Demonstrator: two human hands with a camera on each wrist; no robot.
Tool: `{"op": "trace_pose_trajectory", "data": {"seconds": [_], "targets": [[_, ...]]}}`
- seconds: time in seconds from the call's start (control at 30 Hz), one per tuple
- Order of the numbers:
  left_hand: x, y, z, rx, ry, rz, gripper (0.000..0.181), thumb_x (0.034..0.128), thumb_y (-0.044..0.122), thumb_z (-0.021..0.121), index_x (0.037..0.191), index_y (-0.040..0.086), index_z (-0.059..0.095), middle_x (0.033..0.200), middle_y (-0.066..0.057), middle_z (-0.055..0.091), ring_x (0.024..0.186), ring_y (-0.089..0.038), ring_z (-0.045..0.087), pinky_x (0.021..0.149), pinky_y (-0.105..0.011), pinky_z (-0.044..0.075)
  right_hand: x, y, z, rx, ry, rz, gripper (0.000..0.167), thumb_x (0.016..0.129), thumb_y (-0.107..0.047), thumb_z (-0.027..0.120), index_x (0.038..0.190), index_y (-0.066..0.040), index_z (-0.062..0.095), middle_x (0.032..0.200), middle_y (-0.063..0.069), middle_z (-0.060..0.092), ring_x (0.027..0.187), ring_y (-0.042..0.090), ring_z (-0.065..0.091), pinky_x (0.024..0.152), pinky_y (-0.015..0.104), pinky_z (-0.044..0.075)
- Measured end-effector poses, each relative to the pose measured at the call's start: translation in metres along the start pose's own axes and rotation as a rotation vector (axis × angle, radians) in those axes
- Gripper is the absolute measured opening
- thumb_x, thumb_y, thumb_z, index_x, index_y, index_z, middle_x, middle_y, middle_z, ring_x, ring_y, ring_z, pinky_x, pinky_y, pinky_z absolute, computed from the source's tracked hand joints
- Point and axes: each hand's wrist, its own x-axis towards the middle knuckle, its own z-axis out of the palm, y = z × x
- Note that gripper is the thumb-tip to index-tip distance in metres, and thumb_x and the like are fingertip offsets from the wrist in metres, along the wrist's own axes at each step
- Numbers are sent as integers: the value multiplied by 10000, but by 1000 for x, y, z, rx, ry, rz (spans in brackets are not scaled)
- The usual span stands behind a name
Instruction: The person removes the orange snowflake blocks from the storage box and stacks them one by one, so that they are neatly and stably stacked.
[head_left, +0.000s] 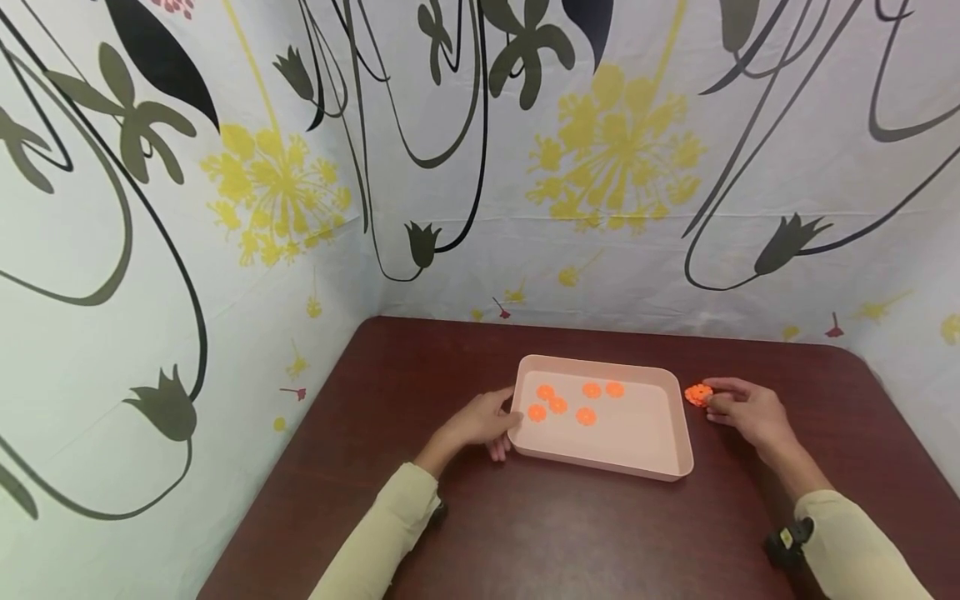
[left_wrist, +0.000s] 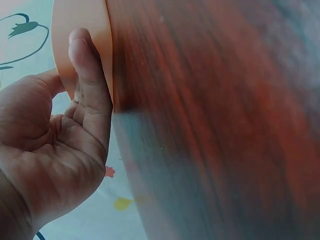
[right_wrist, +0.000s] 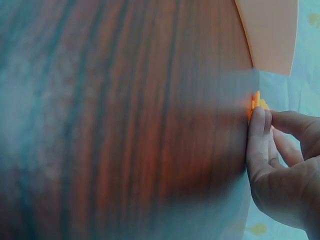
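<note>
A shallow pink tray stands on the table with several flat orange scalloped discs spread over its left and middle part. At its left end my left hand grips the wall, with the thumb over the rim; the left wrist view shows that hand against the tray's outer side. Just beyond the tray's right end, my right hand pinches orange discs that look overlapped, low at the tabletop. In the right wrist view their edges show at the fingertips; how many there are I cannot tell.
The dark reddish-brown table runs from the front up to walls covered with flower-printed cloth at the back and sides. A dark device is strapped at the right wrist.
</note>
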Motion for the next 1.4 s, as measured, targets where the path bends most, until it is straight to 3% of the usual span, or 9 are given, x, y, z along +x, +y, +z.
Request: {"op": "trace_pose_trajectory", "data": {"seconds": [0.3,0.57,0.9,1.07,1.27,1.4], "targets": [[2,-2,-1,-11,-34,6,674,1082,245,597,1676,141,297,671,-150,741,500,-268,716,498,-441,646,2,0,-1,-55,-20,1,472,1040,-70,596,1479,92,533,1025,58,773,814,5,705,745,252,679],[2,-3,-2,-45,-87,20,669,1103,247,563,1691,174,252,676,-160,748,522,-304,734,502,-464,646,2,-2,-3,-83,-41,29,473,1045,-83,593,1481,91,533,1070,96,773,812,0,720,746,243,676],[3,-4,-2,-57,-95,15,679,1102,255,565,1693,169,242,699,-185,757,551,-324,749,528,-478,654,0,-1,-4,-104,-45,63,545,1054,-141,601,1536,73,465,1181,189,761,817,10,742,753,252,677],[1,-4,-2,-68,-106,15,680,1105,246,555,1695,157,229,695,-182,753,542,-309,744,519,-471,653,-5,-4,-1,-40,-7,38,612,1073,-243,620,1542,95,420,1007,14,763,806,22,736,752,274,683],[0,-4,-4,-63,-121,16,689,1108,240,550,1699,148,207,709,-192,757,551,-307,749,529,-469,656,-14,-30,18,-31,170,-76,557,1031,-350,687,1441,8,573,871,-187,734,744,40,750,677,216,654],[-1,-4,-4,-62,-124,22,692,1108,236,550,1701,153,203,715,-192,760,559,-311,753,539,-476,659,-19,-50,35,15,249,-164,452,1016,-345,711,1355,-54,648,881,-247,715,737,5,754,674,174,641]]}}
